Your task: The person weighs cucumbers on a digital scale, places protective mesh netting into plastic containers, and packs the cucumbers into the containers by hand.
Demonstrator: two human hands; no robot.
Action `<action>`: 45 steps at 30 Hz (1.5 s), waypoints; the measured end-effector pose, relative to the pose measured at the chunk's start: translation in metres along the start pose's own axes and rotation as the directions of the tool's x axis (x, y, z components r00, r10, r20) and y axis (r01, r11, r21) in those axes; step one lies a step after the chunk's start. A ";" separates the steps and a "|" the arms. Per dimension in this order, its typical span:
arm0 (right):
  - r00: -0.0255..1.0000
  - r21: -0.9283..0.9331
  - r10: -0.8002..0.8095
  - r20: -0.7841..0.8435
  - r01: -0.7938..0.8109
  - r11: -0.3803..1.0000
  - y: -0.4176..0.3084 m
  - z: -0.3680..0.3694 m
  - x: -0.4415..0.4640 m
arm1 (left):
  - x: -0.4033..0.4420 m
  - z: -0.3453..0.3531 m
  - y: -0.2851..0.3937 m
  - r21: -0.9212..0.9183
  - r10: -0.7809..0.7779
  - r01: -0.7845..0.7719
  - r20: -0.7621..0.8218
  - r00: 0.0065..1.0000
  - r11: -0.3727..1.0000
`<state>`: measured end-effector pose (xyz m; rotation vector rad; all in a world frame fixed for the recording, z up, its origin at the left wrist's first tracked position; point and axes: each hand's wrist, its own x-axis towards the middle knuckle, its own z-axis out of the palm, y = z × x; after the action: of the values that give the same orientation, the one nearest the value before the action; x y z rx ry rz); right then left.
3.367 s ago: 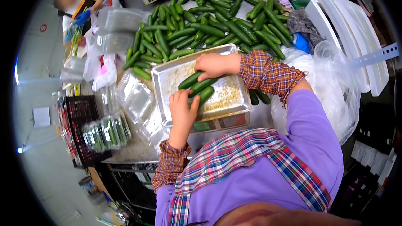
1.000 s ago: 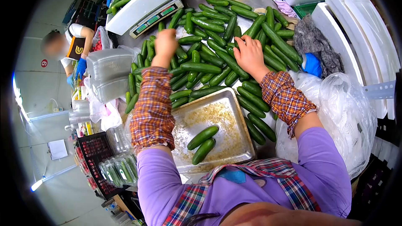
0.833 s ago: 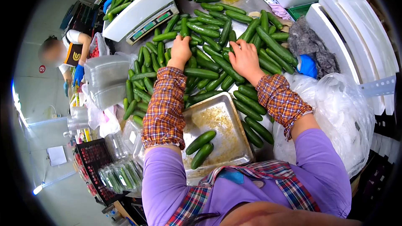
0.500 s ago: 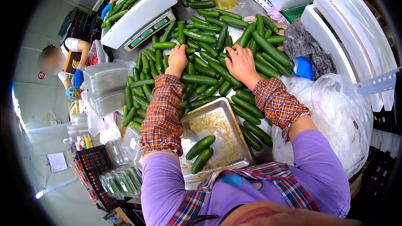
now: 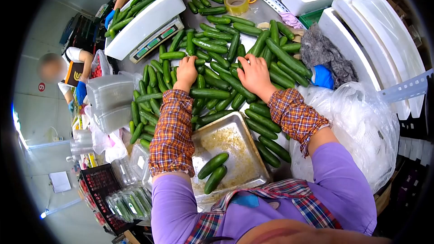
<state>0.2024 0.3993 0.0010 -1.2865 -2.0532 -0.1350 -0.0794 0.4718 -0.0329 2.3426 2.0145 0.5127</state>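
Green cucumbers lie heaped in front of me. My left hand rests at the near left of the heap, palm down. Its fingertips touch cucumbers there, just below an upright-lying cucumber. Over the middle of the heap, my right hand lies with bent fingers spread apart on several cucumbers. What is under both palms is hidden. Between my forearms sits a metal tray with a stained bottom, holding two short cucumbers.
A white foam box of cucumbers stands on a scale, with a person's blue-gloved hand beside it. Clear plastic containers are stacked left. Plastic bags, a grey cloth and a tape roll lie around.
The view has shifted slightly, so everything sits a little lower and further left. Both hands stay at nearly the same spots on the heap.
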 end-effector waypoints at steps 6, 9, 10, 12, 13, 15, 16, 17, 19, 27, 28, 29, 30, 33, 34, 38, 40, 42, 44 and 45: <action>1.000 0.007 0.007 0.000 -0.007 1.000 -0.002 -0.003 0.001 | -0.004 0.000 0.001 0.022 0.001 0.000 -0.031 1.000 1.000; 1.000 0.002 0.002 0.008 -0.002 1.000 -0.002 -0.005 0.002 | -0.006 -0.001 0.002 0.010 -0.007 0.007 -0.047 0.999 1.000; 1.000 -0.001 0.001 0.010 -0.001 1.000 -0.003 -0.005 0.002 | -0.006 -0.001 0.002 0.006 -0.010 0.010 -0.045 0.999 1.000; 1.000 -0.005 0.000 0.021 0.000 1.000 -0.003 -0.005 0.001 | -0.005 -0.001 0.001 -0.003 -0.017 0.017 -0.046 0.999 1.000; 1.000 -0.006 -0.001 0.030 0.001 1.000 -0.002 -0.004 0.001 | -0.005 0.000 0.001 -0.005 -0.013 0.013 -0.050 0.999 1.000; 0.999 -0.004 -0.008 0.035 0.008 1.000 -0.001 -0.003 0.002 | -0.006 0.001 0.000 -0.006 -0.004 0.004 -0.058 0.998 1.000; 1.000 -0.002 -0.013 0.029 0.013 1.000 0.000 -0.002 0.002 | -0.007 0.000 0.000 -0.015 -0.002 0.001 -0.071 0.997 1.000; 1.000 0.001 -0.016 0.019 0.016 1.000 0.001 -0.001 0.005 | -0.008 0.000 0.001 -0.013 -0.013 0.012 -0.068 0.998 1.000; 0.999 0.057 0.041 -0.029 -0.039 0.998 0.005 0.005 0.021 | -0.007 -0.002 0.002 -0.007 -0.027 0.026 -0.066 0.997 1.000; 0.874 -0.067 0.314 0.370 -0.312 0.948 0.048 0.079 0.162 | -0.008 -0.001 0.002 -0.012 -0.014 0.013 -0.095 0.995 1.000; 0.791 -0.165 0.372 0.485 -0.335 0.927 0.046 0.085 0.172 | -0.008 -0.002 0.004 -0.015 -0.019 0.018 -0.089 0.996 1.000; 0.778 -0.212 0.395 0.488 -0.333 0.919 0.045 0.092 0.178 | -0.008 -0.003 0.004 -0.017 -0.024 0.023 -0.083 0.996 1.000; 0.765 -0.259 0.417 0.491 -0.329 0.908 0.045 0.099 0.182 | -0.009 -0.002 0.004 -0.014 -0.014 0.013 -0.101 0.995 1.000; 0.745 -0.295 0.419 0.519 -0.304 0.906 0.049 0.112 0.192 | -0.009 0.000 0.002 -0.009 0.004 -0.005 -0.115 0.993 1.000; 0.737 -0.294 0.407 0.540 -0.289 0.911 0.050 0.111 0.196 | -0.010 0.000 0.001 -0.005 0.000 -0.001 -0.115 0.993 1.000; 0.798 -0.313 0.366 0.479 -0.234 0.921 0.055 0.119 0.199 | -0.008 -0.001 0.002 -0.005 0.001 -0.002 -0.105 0.994 1.000; 0.818 -0.288 0.321 0.477 -0.200 0.936 0.052 0.115 0.193 | -0.007 0.004 -0.001 0.001 0.017 -0.017 -0.115 0.993 1.000; 0.868 -0.237 0.258 0.425 -0.169 0.957 0.047 0.107 0.186 | -0.007 0.003 -0.001 0.004 0.018 -0.018 -0.106 0.994 1.000; 0.947 -0.176 0.152 0.282 -0.104 0.979 0.039 0.092 0.176 | -0.008 -0.001 0.001 -0.018 0.029 -0.031 -0.073 0.997 0.999; 0.956 -0.122 0.173 0.238 -0.147 0.982 0.037 0.091 0.176 | -0.007 -0.001 -0.003 -0.038 0.035 -0.037 -0.063 0.997 0.999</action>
<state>0.1410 0.5897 0.0296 -1.5972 -2.1609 -0.0063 -0.0831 0.4649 -0.0342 2.3733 1.9721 0.6282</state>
